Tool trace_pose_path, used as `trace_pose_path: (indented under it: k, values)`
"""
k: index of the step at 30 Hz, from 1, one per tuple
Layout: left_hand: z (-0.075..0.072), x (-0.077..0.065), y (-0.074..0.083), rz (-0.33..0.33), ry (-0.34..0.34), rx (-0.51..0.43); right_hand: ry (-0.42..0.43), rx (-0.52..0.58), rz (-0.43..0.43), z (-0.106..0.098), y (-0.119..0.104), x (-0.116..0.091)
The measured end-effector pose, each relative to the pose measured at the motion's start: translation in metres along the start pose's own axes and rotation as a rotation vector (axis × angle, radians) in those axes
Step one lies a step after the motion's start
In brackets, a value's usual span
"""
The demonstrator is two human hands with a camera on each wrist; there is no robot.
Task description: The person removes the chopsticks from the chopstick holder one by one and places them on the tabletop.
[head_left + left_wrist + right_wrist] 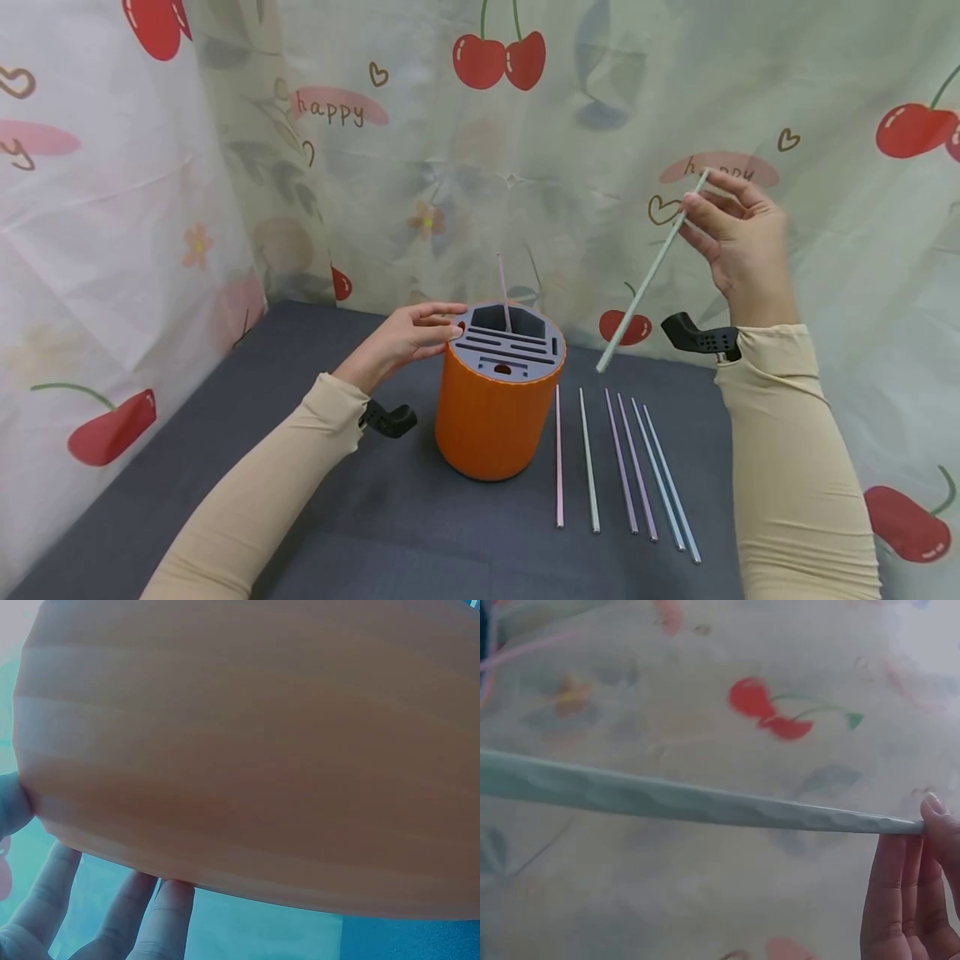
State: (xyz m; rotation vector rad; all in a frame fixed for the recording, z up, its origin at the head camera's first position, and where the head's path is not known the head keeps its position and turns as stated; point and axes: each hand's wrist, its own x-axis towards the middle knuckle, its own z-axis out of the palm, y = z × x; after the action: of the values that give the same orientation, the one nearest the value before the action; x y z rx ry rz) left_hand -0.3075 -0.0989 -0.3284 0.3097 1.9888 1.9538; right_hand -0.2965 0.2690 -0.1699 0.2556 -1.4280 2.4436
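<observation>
In the head view my right hand [738, 229] pinches a pale green chopstick [652, 271] near its upper end. The stick slants down to the left in mid-air, right of an orange round utensil holder [487, 425]. My left hand [408, 337] rests against the holder's left side near the top, with its thumb at the grey slotted lid. Several fairly straight fingers [176, 915] touch the orange wall in the left wrist view. A pink chopstick [503, 287] stands in the lid's large rear opening. The right wrist view shows the green stick's rippled surface.
On the dark cloth [375, 525], right of the holder, lie a pink chopstick [558, 467], a green one [589, 462], two purple ones [624, 467] and two blue ones [671, 483], roughly side by side. A cherry-print curtain [420, 175] hangs behind and at both sides.
</observation>
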Motion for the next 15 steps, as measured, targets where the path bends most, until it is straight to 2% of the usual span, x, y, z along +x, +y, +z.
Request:
trace_pose_path:
  k: [4,9,15]
  values:
    - [-0.001,0.0,0.0,0.009,-0.007,0.001,-0.014,-0.148,0.097,-0.031,0.027,-0.001]
    - [0.001,0.002,-0.001,0.009,-0.007,0.0,-0.02,-0.348,0.245,-0.074,0.072,-0.005]
    - [0.0,0.003,-0.002,0.004,-0.001,0.001,-0.004,-0.668,0.392,-0.115,0.134,-0.015]
